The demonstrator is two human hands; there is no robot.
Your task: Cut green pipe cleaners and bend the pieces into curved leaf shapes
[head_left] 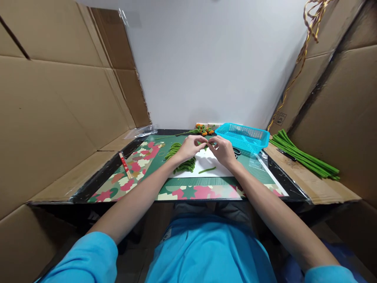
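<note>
My left hand (191, 146) and my right hand (223, 150) meet over a white sheet (212, 163) on the table, fingers pinched together on a short green pipe cleaner piece (205, 145) held between them. Just below my left hand lies a pile of bent green pipe cleaner pieces (181, 159). A single loose green piece (207, 169) lies on the white sheet near my right wrist.
A turquoise mesh basket (243, 136) stands at the back right, scissors (236, 151) beside it. A bundle of long green pipe cleaners (303, 155) lies on cardboard at right. An orange-and-green stem (200, 129) lies at the back. Chopsticks (125, 165) rest at left. Cardboard walls enclose both sides.
</note>
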